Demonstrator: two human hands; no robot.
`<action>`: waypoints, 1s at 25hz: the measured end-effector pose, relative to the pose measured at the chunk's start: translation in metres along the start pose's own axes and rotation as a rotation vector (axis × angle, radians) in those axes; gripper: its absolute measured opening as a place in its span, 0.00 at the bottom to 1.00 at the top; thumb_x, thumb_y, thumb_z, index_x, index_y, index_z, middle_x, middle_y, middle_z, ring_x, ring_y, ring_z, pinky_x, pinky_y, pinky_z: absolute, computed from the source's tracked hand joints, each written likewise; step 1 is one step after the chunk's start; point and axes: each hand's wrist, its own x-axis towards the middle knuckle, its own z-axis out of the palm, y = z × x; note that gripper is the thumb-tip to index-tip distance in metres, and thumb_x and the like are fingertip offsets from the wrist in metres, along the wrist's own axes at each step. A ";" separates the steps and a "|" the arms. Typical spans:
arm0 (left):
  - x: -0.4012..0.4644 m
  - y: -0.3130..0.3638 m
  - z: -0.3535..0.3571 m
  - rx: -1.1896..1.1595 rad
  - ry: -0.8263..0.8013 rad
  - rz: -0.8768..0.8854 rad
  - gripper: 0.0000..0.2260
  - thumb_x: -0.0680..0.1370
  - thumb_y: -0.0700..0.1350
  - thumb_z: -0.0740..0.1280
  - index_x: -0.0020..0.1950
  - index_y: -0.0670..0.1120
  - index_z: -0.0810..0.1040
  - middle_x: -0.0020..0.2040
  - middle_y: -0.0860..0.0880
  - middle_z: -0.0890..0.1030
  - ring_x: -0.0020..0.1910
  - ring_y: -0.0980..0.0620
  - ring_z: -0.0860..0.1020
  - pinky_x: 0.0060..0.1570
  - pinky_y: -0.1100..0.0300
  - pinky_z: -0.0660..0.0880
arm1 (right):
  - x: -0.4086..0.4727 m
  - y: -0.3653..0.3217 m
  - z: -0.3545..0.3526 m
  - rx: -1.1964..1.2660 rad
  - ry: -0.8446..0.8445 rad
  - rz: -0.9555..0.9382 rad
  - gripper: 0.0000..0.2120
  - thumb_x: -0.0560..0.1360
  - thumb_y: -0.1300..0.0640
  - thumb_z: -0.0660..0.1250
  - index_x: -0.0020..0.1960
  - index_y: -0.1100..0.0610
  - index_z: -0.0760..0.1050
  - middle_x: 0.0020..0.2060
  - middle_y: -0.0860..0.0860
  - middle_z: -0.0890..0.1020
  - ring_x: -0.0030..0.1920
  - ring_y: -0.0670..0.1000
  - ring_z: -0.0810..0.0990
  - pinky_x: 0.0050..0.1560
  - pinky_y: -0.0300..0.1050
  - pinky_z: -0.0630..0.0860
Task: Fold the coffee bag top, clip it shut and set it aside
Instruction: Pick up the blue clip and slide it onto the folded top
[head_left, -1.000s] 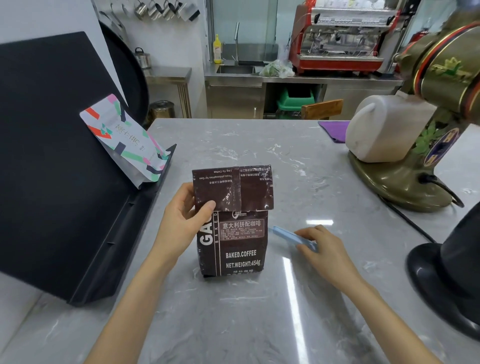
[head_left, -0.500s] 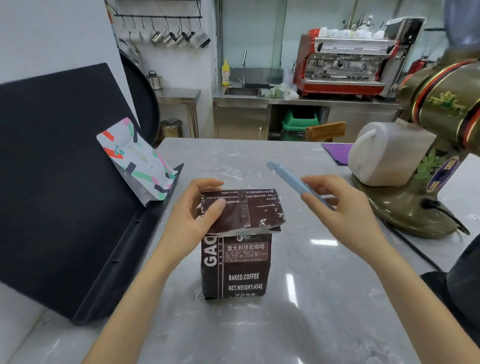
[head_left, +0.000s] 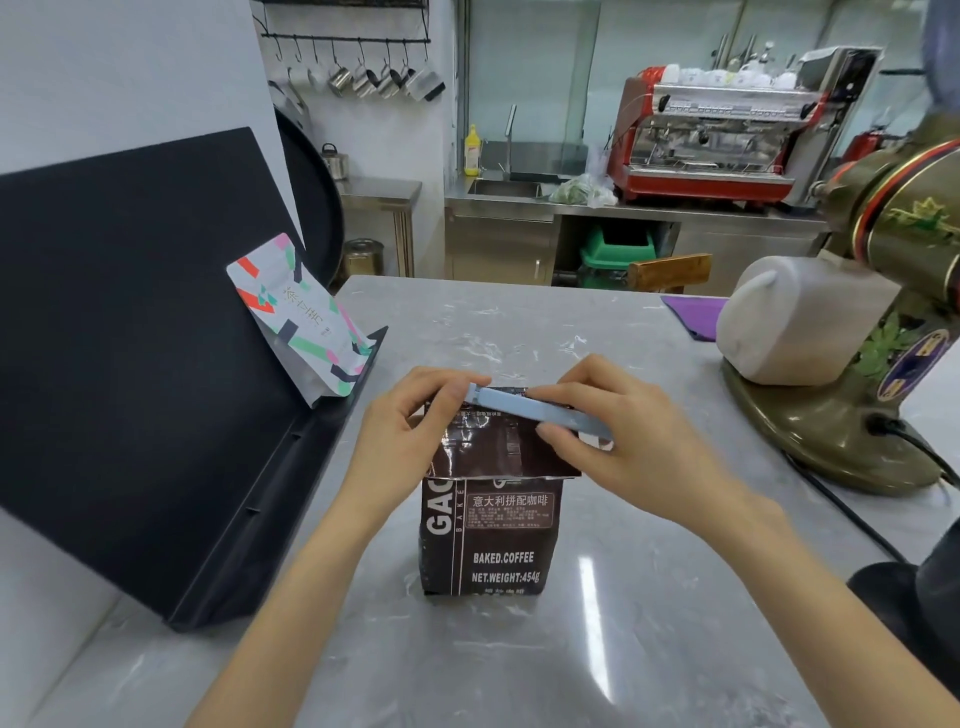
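Brought down since earlier, the clip (head_left: 535, 411) is now held across the folded top of the bag (head_left: 493, 530), upright on the counter (head_left: 519, 665), pinched by left hand (head_left: 410, 431) and right hand (head_left: 618, 436).

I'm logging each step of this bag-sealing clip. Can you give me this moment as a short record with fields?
surface: grey marble counter
coffee bag: upright, brown, top flap folded forward
clip: light blue, lying along the folded top
left hand: at the clip's left end, on the bag top
right hand: pinching the clip's right part
clip closed: cannot tell
nearby: patterned pouch leaning on black stand, green grinder at right
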 end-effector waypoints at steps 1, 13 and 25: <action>0.001 -0.001 0.000 0.002 0.005 -0.010 0.09 0.74 0.48 0.60 0.44 0.52 0.80 0.48 0.51 0.80 0.42 0.63 0.77 0.35 0.71 0.75 | -0.001 0.001 0.002 -0.015 0.001 0.003 0.16 0.72 0.51 0.65 0.59 0.47 0.73 0.48 0.47 0.75 0.44 0.51 0.77 0.41 0.50 0.78; 0.005 -0.003 0.005 0.105 0.085 -0.030 0.12 0.77 0.47 0.57 0.41 0.60 0.76 0.42 0.59 0.78 0.43 0.58 0.75 0.40 0.70 0.73 | -0.008 -0.004 0.011 -0.077 0.270 -0.167 0.12 0.75 0.49 0.56 0.57 0.48 0.69 0.43 0.50 0.81 0.34 0.51 0.77 0.27 0.48 0.77; 0.005 -0.010 0.008 0.104 0.155 -0.013 0.12 0.77 0.46 0.58 0.39 0.60 0.78 0.44 0.58 0.79 0.46 0.57 0.76 0.48 0.60 0.73 | -0.022 0.016 0.004 0.238 0.039 0.034 0.12 0.69 0.42 0.65 0.44 0.49 0.78 0.45 0.41 0.76 0.44 0.39 0.74 0.41 0.29 0.69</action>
